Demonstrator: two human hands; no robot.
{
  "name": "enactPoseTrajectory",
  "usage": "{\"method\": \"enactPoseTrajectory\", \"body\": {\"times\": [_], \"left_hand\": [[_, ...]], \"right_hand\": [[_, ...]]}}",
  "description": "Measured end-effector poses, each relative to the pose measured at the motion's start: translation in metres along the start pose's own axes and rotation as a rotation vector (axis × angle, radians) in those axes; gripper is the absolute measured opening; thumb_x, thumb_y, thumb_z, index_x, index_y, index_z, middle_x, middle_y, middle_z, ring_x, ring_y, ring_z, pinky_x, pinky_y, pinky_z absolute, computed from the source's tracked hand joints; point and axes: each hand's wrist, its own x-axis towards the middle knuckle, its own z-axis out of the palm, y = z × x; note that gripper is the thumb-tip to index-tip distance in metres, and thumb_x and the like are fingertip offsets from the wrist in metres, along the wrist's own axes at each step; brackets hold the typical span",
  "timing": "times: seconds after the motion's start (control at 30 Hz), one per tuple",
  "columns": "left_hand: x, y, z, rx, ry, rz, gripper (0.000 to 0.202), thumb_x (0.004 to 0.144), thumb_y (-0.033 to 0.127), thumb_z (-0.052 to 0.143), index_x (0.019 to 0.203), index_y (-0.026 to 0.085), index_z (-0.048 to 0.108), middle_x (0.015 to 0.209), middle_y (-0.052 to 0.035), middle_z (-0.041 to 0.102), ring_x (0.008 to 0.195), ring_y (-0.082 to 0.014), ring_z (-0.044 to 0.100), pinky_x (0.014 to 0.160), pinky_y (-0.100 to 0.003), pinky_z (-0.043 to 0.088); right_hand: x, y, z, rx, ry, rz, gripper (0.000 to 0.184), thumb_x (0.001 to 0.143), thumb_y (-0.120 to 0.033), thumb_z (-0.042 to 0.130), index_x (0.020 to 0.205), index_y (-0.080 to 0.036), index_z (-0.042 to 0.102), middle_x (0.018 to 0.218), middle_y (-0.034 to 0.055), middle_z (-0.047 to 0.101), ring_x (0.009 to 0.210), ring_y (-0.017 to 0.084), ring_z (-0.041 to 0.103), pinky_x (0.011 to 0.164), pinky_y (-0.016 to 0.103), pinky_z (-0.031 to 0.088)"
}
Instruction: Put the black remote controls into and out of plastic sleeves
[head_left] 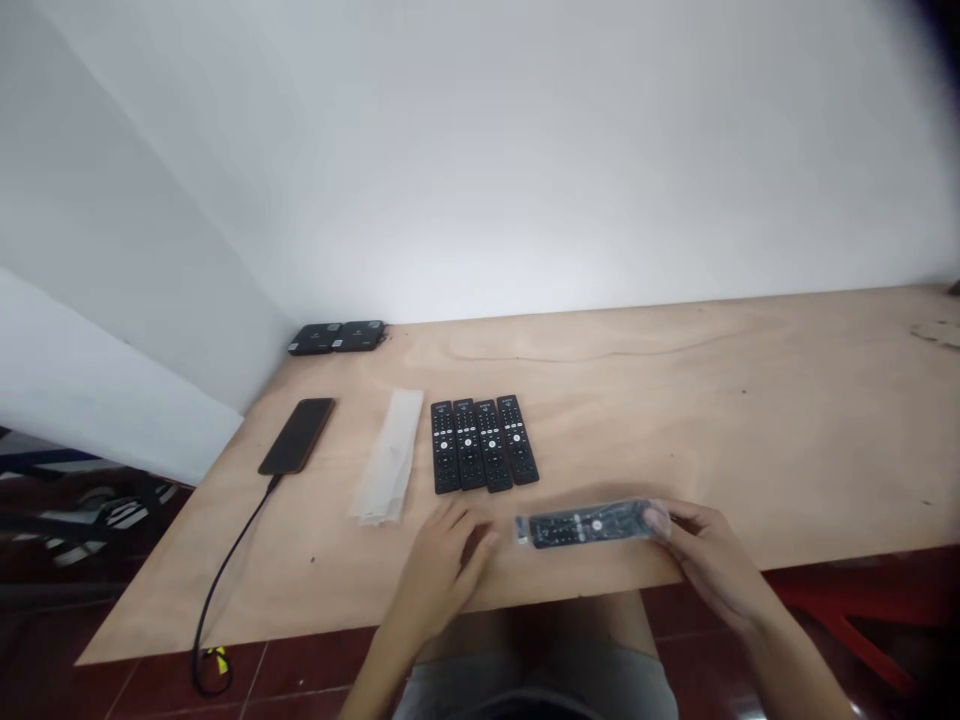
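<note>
Left of the four remotes, a phone and a plastic sleeve. Below the remotes, left hand spread flat on the plywood table, empty; farther right, a wrapped remote, its end pinched between thumb and fingers of the right hand.

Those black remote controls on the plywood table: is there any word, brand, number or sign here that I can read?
Nothing here can be read.
Four black remote controls: small print at the top and button markings, too small to read.
Remote in clear plastic wrapper, in the right hand: button markings, too blurred to read.
Two black boxes by the wall: pale marks, too blurred to read.
</note>
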Motion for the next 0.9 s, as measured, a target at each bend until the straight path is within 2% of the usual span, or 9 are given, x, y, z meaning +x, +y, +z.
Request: {"method": "enactPoseTrajectory", "body": {"times": [0.13,0.23,0.3,0.43,0.6,0.7,0.77,0.83,0.9], "left_hand": [[0.008,0.005,0.013,-0.126,0.013,-0.044,0.02,0.111,0.033,0.061,0.104,0.026,0.079,0.106,-0.0061,0.077,0.104,-0.0271,0.069,0.096,-0.043,0.054],[0.007,-0.002,0.013,-0.236,0.038,-0.115,0.026,0.111,0.034,0.06,0.097,0.025,0.08,0.099,-0.0055,0.079,0.098,-0.0254,0.071,0.092,-0.039,0.055],[0.002,-0.01,0.006,-0.253,0.047,-0.141,0.027,0.111,0.035,0.06,0.096,0.024,0.08,0.097,-0.0058,0.079,0.096,-0.0248,0.071,0.089,-0.037,0.055],[-0.011,-0.024,-0.017,-0.197,-0.032,-0.098,0.027,0.111,0.035,0.06,0.093,0.023,0.077,0.097,-0.0062,0.077,0.098,-0.0245,0.07,0.091,-0.037,0.055],[-0.018,-0.024,-0.033,-0.194,-0.065,-0.092,0.03,0.112,0.036,0.058,0.091,0.023,0.074,0.094,-0.0053,0.074,0.096,-0.0242,0.069,0.089,-0.036,0.055],[-0.018,-0.02,-0.036,-0.211,-0.057,-0.099,0.03,0.111,0.036,0.059,0.089,0.023,0.074,0.091,-0.0045,0.074,0.093,-0.024,0.07,0.087,-0.035,0.055],[-0.017,-0.018,-0.037,-0.218,-0.046,-0.099,0.03,0.11,0.036,0.06,0.087,0.023,0.074,0.089,-0.0042,0.074,0.09,-0.0237,0.07,0.084,-0.034,0.055],[-0.017,-0.018,-0.036,-0.22,-0.039,-0.102,0.031,0.11,0.036,0.061,0.086,0.022,0.074,0.087,-0.0042,0.074,0.089,-0.0235,0.07,0.083,-0.034,0.055],[-0.018,-0.02,-0.034,-0.218,-0.03,-0.106,0.029,0.11,0.036,0.062,0.088,0.022,0.075,0.089,-0.0043,0.075,0.09,-0.0232,0.07,0.084,-0.035,0.055]], "right_hand": [[0.003,0.003,0.026,0.001,-0.052,-0.012,0.042,0.092,-0.057,0.087,0.113,-0.021,0.09,0.116,0.0121,0.085,0.109,0.035,0.075,0.1,0.044,0.059],[0.005,0.006,0.031,0.033,0.038,-0.026,0.04,0.088,-0.056,0.091,0.108,-0.022,0.09,0.133,0.012,0.081,0.124,0.035,0.071,0.106,0.042,0.057],[0.006,0.01,0.022,0.056,0.109,-0.02,0.041,0.083,-0.057,0.094,0.105,-0.022,0.09,0.133,0.0126,0.081,0.125,0.035,0.071,0.103,0.04,0.06],[0.007,0.018,-0.019,0.113,0.263,-0.017,0.045,0.076,-0.057,0.099,0.101,-0.022,0.089,0.105,0.0102,0.085,0.093,0.027,0.076,0.075,0.031,0.065],[0.013,0.026,-0.052,0.165,0.497,-0.126,0.039,0.072,-0.056,0.1,0.094,-0.026,0.087,0.098,0.0065,0.083,0.091,0.026,0.076,0.08,0.034,0.069],[0.02,0.026,-0.047,0.188,0.634,-0.19,0.042,0.07,-0.055,0.101,0.092,-0.024,0.083,0.098,0.0062,0.08,0.088,0.025,0.076,0.082,0.035,0.07],[0.026,0.024,-0.035,0.165,0.667,-0.214,0.051,0.071,-0.054,0.101,0.107,-0.023,0.081,0.096,0.0051,0.079,0.086,0.024,0.076,0.081,0.037,0.07],[0.034,0.02,-0.021,0.065,0.632,-0.22,0.064,0.074,-0.054,0.098,0.126,-0.023,0.077,0.096,0.0047,0.08,0.083,0.024,0.076,0.079,0.039,0.069],[0.043,0.016,-0.003,-0.115,0.551,-0.229,0.064,0.082,-0.056,0.09,0.133,-0.021,0.074,0.101,0.0079,0.082,0.082,0.025,0.077,0.078,0.041,0.068]]}}
